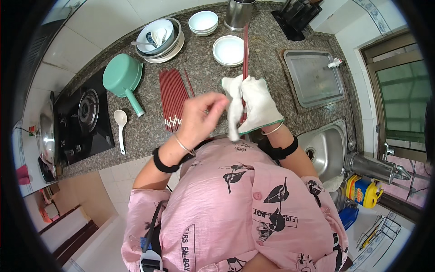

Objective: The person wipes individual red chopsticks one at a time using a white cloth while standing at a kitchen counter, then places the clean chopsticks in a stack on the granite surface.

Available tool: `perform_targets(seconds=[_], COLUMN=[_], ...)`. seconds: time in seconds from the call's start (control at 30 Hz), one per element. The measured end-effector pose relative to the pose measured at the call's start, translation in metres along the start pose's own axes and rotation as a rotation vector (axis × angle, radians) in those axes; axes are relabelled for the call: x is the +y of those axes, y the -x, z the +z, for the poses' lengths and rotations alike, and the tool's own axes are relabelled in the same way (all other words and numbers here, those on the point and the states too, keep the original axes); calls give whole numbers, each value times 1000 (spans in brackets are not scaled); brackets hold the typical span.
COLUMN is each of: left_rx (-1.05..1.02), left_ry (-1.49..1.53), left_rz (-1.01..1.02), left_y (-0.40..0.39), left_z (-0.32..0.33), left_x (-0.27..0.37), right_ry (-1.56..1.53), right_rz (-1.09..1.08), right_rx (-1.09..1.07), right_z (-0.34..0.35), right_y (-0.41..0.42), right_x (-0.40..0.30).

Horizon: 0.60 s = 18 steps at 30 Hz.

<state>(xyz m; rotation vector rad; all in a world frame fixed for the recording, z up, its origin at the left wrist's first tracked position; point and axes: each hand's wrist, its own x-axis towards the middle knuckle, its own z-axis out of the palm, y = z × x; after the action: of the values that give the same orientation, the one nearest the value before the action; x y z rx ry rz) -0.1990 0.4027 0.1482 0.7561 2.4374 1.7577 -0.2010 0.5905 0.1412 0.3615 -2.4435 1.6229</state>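
A white cloth (260, 105) with green edging covers my right hand down to the wrist, hiding its fingers. Wrapped in the cloth are red chopsticks (245, 54), their long ends pointing away from me and a short piece showing below. My left hand (204, 114) is bare, thumb and fingers curled together just left of the cloth, with nothing visible between them. Beyond it lies a row of red chopsticks (172, 93) with silvery bands near their close ends. A single chopstick (189, 82) lies apart, to the right of the row.
A green ladle pot (122, 74), white spoon (120, 127) and gas hob (86, 112) are left. Stacked bowls with spoons (154, 30), small bowls (203, 22), plates (229, 51) and a metal container (239, 13) stand behind. Right are a metal tray (314, 78) and sink (326, 146).
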Motion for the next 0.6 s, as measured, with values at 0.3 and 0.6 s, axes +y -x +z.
perform_targets(seconds=[0.3, 0.6], left_rx=[-90, -224], left_ry=[-113, 493], left_rz=[-138, -484], left_y=[3, 11], left_z=[30, 44], left_x=[-9, -35], right_ry=[-1065, -322], right_rz=[586, 361], right_rx=[314, 207], right_z=[17, 17], right_y=[7, 14], right_x=[-1, 19])
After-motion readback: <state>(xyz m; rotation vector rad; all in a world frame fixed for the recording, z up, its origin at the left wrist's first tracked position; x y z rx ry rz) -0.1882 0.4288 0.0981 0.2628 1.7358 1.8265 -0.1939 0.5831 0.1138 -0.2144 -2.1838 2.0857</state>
